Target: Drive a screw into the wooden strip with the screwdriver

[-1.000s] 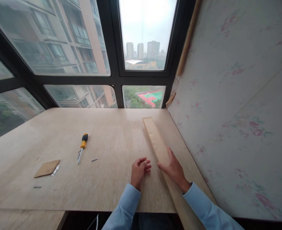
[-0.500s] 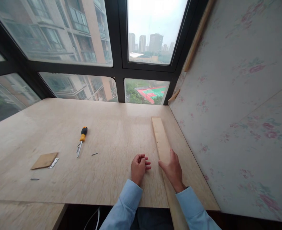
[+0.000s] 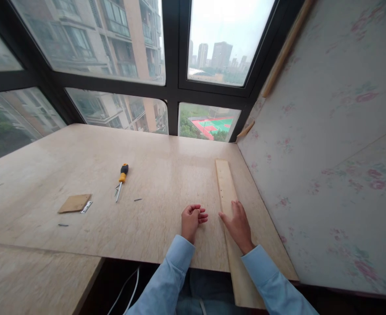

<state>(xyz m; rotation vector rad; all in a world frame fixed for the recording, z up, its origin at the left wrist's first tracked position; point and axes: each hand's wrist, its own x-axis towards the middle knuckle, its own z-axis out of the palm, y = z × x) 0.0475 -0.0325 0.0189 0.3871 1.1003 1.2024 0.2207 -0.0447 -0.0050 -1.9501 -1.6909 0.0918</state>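
Right hand (image 3: 238,225) flat on wooden slat (image 3: 227,192), left hand (image 3: 192,220) curled

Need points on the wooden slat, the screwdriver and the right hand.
wooden slat (image 3: 224,180): head view, bare far part beyond the hand.
screwdriver (image 3: 123,173): head view, yellow-and-black handle.
right hand (image 3: 238,225): head view, back of the hand, lying flat on the slat.
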